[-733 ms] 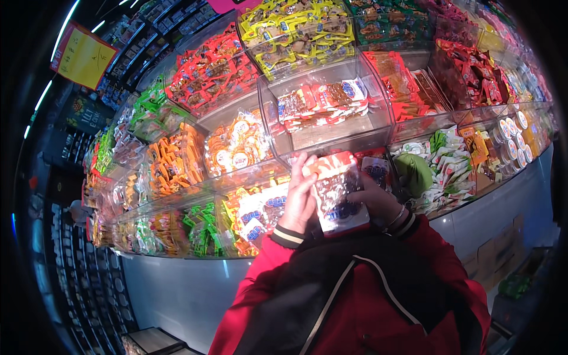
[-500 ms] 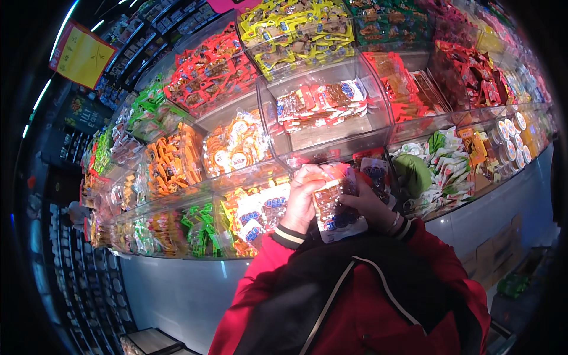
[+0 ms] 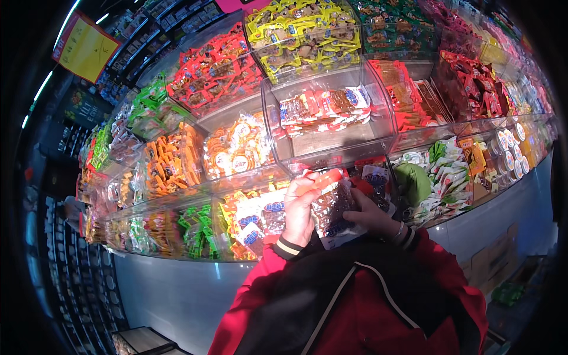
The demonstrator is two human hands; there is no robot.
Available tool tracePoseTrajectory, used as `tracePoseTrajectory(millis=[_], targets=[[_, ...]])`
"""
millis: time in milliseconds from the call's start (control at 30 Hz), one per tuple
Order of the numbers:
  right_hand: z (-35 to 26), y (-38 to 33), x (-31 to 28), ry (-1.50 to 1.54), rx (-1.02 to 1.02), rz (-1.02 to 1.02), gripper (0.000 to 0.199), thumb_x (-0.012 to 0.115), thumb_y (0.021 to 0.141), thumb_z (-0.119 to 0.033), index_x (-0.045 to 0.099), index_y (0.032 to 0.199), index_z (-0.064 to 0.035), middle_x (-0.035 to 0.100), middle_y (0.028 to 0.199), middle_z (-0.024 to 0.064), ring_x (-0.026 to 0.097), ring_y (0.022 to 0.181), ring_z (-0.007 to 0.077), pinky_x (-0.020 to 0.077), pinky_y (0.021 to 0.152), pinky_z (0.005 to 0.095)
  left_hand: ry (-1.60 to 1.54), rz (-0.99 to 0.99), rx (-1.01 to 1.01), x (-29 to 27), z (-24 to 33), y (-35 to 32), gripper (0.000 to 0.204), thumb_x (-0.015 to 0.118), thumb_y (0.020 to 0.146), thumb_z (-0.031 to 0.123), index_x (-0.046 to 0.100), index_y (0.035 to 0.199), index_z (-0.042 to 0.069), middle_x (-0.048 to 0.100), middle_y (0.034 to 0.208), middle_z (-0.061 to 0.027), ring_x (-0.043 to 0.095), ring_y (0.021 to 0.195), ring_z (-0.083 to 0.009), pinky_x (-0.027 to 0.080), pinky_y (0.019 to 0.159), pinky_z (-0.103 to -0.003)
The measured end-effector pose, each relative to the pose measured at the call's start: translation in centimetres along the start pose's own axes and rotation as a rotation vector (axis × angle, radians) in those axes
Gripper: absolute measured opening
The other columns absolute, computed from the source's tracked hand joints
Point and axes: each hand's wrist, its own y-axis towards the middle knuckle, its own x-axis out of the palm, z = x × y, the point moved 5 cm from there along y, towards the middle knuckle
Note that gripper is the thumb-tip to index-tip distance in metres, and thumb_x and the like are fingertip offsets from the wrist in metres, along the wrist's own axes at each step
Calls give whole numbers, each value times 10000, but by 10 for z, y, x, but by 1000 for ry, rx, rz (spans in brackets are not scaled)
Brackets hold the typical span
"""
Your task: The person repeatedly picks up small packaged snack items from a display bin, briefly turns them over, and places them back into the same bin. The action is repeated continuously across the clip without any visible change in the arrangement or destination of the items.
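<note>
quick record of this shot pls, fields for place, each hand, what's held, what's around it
place: shop display of clear plastic bins in tilted rows, filled with small wrapped snacks
left hand: grips the left side of a clear snack bag
right hand: holds the same bag from the right
held: clear snack bag with dark contents and a red-orange top edge, raised in front of the bins
around: yellow packets in a top bin, green-and-white packets at right, orange packets at left
clothing: red jacket sleeves, dark front panel
</note>
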Motion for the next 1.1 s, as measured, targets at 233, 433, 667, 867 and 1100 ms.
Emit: tracePoseTrajectory(millis=[233, 433, 667, 867, 1100], targets=[[-47, 30, -4, -57, -59, -34, 571, 574, 756, -18, 354, 1283, -3, 509, 1152, 69, 502, 1052, 151, 432, 874, 310, -9, 12, 185, 21, 32, 12, 227, 552, 727, -129, 543, 885, 34, 559, 1088, -115, 517, 1023, -188, 418, 897, -311], [-139, 70, -11, -34, -220, -153, 527, 597, 708, -44, 431, 1205, 18, 549, 1122, 81, 542, 1016, 166, 443, 871, 304, -62, -73, 314, 50, 85, 47, 365, 605, 808, 27, 468, 1147, 30, 503, 1173, -120, 515, 1047, -186, 444, 875, -305], [-195, 118, -103, -359, -453, 39, 489, 581, 780, 13, 379, 1225, 39, 507, 1186, 105, 496, 1085, 164, 387, 938, 292, 602, 26, 250, -4, 89, 76, 101, 586, 825, 32, 588, 926, 24, 590, 785, 6, 523, 704, -50, 429, 640, -180], [-159, 168, -127, -163, -379, 51, 473, 599, 768, 11, 411, 1202, 35, 541, 1134, 94, 519, 1045, 155, 394, 922, 286, 1797, -699, 214, 45, 50, 132, 230, 576, 741, 78, 621, 967, 80, 637, 859, -117, 612, 801, -270, 472, 687, -336], [-121, 185, -137, -289, -289, 93, 434, 617, 744, -11, 460, 1148, -3, 583, 1028, 80, 559, 937, 146, 449, 828, 286, 1942, -1268, -219, 28, -8, 177, 356, 597, 702, 95, 596, 1058, 96, 608, 996, -121, 572, 934, -284, 449, 804, -343]])
